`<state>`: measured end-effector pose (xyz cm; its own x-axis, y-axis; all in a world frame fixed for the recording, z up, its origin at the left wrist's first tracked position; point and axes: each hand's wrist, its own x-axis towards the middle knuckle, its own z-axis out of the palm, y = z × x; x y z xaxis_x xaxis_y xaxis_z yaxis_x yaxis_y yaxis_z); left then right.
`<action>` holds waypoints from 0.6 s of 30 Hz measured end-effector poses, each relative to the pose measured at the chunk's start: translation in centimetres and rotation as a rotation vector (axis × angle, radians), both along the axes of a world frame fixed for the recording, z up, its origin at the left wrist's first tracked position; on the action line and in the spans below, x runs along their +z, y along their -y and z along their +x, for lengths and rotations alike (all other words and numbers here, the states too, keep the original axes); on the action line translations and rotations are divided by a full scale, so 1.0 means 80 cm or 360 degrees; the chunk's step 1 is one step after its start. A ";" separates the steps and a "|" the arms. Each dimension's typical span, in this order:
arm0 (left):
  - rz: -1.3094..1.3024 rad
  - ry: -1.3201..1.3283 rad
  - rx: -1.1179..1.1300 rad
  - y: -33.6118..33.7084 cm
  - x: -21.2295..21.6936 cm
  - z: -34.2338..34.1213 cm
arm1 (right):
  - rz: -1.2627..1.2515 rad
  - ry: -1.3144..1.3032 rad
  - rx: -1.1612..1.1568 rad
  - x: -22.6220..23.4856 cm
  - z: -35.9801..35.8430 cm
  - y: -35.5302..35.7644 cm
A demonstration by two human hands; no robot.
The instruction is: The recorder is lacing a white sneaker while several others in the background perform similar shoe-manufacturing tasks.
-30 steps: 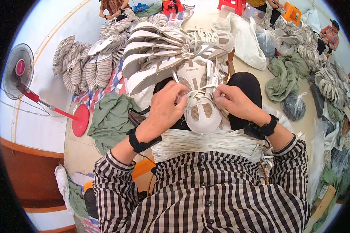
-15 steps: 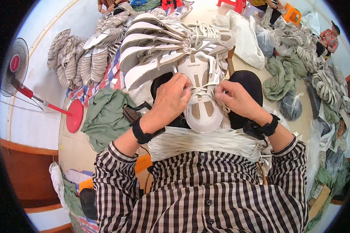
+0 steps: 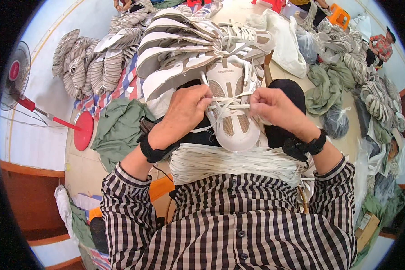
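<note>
On my lap lies a white and beige sneaker upper (image 3: pixel 239 142), toe toward me, with a white shoelace (image 3: pixel 229 99) partly threaded through it. My left hand (image 3: pixel 184 109) pinches the lace at the left side of the eyelets. At the right side, my right hand (image 3: pixel 276 110) is closed on the lace too, its fingertips close over the upper. The lace runs across the throat between both hands, and a loose end hangs toward the left. Just beyond stands a fanned stack of similar uppers (image 3: pixel 166 54). A bundle of white laces (image 3: pixel 231 166) lies across my lap.
Piles of uppers (image 3: pixel 78 63) lean at the far left on a striped sheet. A red-based fan (image 3: pixel 83 130) stands left, beside green cloth (image 3: pixel 121 132). White sacking (image 3: pixel 283 49), bagged items and more uppers fill the right. Other people sit at the far edge.
My left hand has moved left, away from the middle of the upper. The lace now stretches across between my hands, and a loose end shows at the left.
</note>
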<state>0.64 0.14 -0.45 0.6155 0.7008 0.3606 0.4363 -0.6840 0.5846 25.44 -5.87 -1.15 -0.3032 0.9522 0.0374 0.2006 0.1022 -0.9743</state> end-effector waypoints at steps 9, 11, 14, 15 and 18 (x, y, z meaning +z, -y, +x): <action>-0.0258 -0.0068 0.0181 -0.005 -0.005 -0.052 | -0.0357 -0.0236 -0.0175 0.036 0.061 0.004; -0.0553 -0.0058 0.0258 -0.008 -0.012 -0.080 | -0.0338 -0.0232 -0.0231 0.031 0.072 0.007; -0.0480 -0.0165 0.0218 0.006 -0.004 -0.111 | -0.0293 -0.0217 -0.0201 0.025 0.071 0.013; -0.0454 -0.0232 0.0272 0.014 0.001 -0.117 | -0.0252 -0.0170 -0.0213 0.023 0.066 0.013; -0.0446 -0.0162 0.0338 0.024 0.007 -0.152 | -0.0215 -0.0159 -0.0247 0.028 0.049 0.011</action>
